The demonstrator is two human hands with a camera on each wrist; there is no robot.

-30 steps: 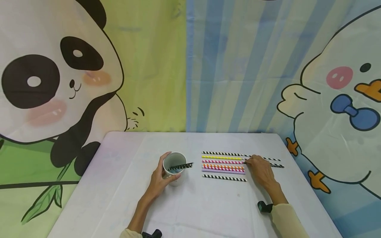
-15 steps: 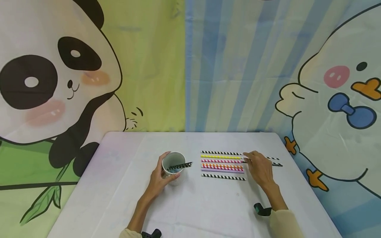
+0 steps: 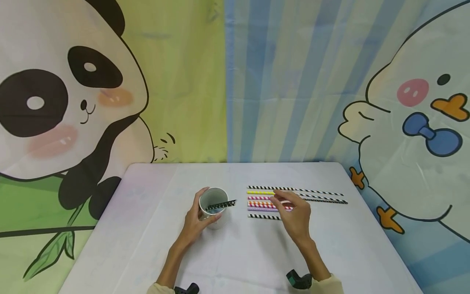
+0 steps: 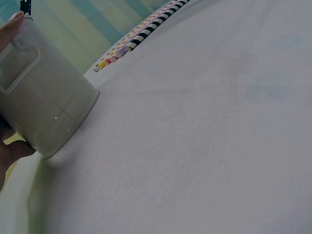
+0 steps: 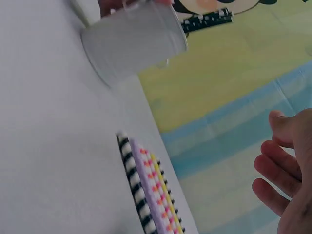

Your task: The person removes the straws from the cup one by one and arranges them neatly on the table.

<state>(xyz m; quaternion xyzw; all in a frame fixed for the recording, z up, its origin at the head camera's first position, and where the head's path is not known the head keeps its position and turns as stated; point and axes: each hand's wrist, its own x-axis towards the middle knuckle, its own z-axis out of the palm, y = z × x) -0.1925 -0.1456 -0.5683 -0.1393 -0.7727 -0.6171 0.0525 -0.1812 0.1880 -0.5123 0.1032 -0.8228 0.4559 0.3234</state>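
My left hand [image 3: 194, 224] grips a white cup [image 4: 53, 102] that has small handles on its sides. Short black patterned straws [image 3: 225, 205] lean out over its rim to the right. Above the row of paper straws, my right hand [image 3: 295, 212] has its fingers loosely bent, and the right wrist view shows nothing held. Below it lie yellow [image 3: 258, 192], pink-striped [image 3: 254, 198], orange-dotted [image 3: 257, 203] and purple [image 3: 258, 209] straws, side by side. A black-and-white striped straw [image 3: 262, 217] lies in front of them. My right hand hides the right ends of several.
More black-and-white straws [image 3: 327, 200] extend to the right, end to end with the row. The white-covered table [image 3: 235, 261] meets a cartoon curtain [image 3: 275, 81] behind. A dark wrist-worn device [image 3: 299, 280] sits by each sleeve.
My right hand has moved left from the straws at the right and now hovers over the coloured row. Those right-hand straws stay on the table. My left hand keeps its hold on the cup.
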